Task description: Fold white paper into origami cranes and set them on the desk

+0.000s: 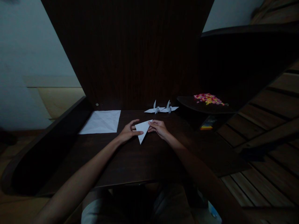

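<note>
A small folded piece of white paper (pixel 143 128), roughly triangular with one point toward me, is held between both hands over the dark desk. My left hand (pixel 130 131) grips its left side, the thumb lying across the front face. At the paper's upper right corner, my right hand (pixel 159 128) pinches the edge between thumb and fingers. Beyond the hands stand two folded white paper cranes (pixel 156 109), side by side near the back panel. A larger creased sheet of white paper (pixel 101 122) lies flat on the left of the desk.
The dark wooden desk (pixel 130 168) has a raised side wall (pixel 53 140) at left and a tall back panel (pixel 130 56). On a small curved shelf (pixel 187 102) at right sits a pile of small colourful pieces (pixel 209 99). Wooden slats (pixel 263 115) show farther right.
</note>
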Tool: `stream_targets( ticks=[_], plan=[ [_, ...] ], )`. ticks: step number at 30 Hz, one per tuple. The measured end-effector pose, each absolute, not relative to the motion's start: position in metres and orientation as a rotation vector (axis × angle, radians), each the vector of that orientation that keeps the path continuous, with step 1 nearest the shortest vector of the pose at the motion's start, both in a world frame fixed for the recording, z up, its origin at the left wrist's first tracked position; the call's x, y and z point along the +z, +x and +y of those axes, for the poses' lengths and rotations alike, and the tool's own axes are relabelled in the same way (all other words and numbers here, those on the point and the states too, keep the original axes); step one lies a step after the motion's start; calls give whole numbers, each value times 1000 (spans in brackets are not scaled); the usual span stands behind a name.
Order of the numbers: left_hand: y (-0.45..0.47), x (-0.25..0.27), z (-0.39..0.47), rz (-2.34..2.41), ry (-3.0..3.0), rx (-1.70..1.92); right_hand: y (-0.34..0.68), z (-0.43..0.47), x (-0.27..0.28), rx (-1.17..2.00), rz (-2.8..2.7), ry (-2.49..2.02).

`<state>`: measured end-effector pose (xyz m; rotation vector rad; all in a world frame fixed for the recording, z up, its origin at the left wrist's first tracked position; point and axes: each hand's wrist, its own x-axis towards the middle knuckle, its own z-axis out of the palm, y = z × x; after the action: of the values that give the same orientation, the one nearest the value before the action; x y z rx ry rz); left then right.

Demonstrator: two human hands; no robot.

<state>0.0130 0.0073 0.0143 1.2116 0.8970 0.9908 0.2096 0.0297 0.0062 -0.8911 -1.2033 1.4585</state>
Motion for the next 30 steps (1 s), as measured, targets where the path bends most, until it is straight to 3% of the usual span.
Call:
stream_targets(
  ticks=[30],
  plan=[
    [15,19,4,918,1264,967,210,26,10,1455,-1265,-832]
  ],
)
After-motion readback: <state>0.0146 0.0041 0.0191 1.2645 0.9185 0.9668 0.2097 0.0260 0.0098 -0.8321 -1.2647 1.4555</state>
